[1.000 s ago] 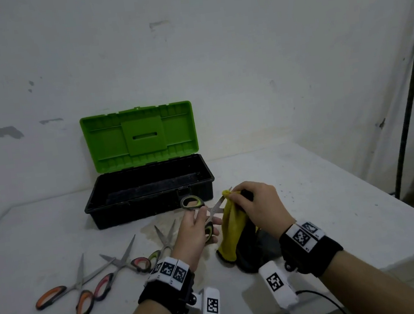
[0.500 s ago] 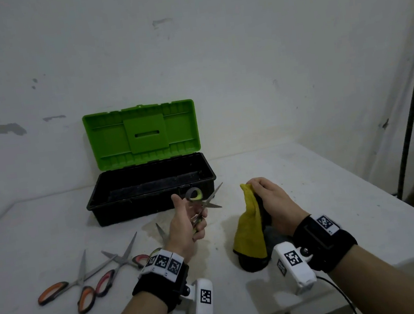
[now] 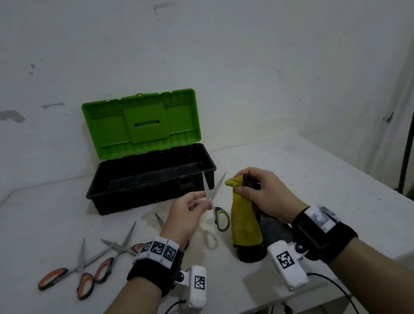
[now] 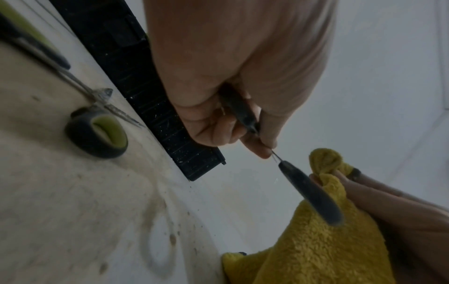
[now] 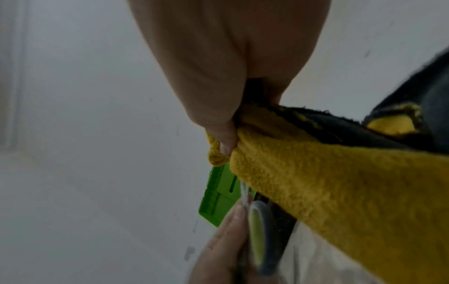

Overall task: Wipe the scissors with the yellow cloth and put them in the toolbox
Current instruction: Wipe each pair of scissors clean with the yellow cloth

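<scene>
My left hand [image 3: 204, 201] pinches a pair of grey-and-green-handled scissors [image 3: 220, 217] near the pivot. The blades stand up, spread in a V, in front of the toolbox, and one handle loop [image 4: 312, 194] hangs down. My right hand [image 3: 241, 188] grips the bunched top of the yellow cloth [image 3: 244, 227], which hangs to the table, dark grey on its back. The cloth [image 5: 328, 182] is just right of the scissors handle [image 5: 258, 226], close beside it. The black toolbox [image 3: 152, 190] stands open behind, its green lid [image 3: 141, 123] upright.
On the white table [image 3: 324, 194] to the left lie orange-handled scissors [image 3: 58, 276] and red-handled scissors [image 3: 104, 267], crossed. Another pair [image 3: 159, 219] shows its tips behind my left hand; its green loop [image 4: 99, 132] lies by the toolbox wall. The table edge is near on the right.
The cloth came off the blade one second ago. Since then my left hand has turned the scissors over, from handles up to blades up and a handle hanging down.
</scene>
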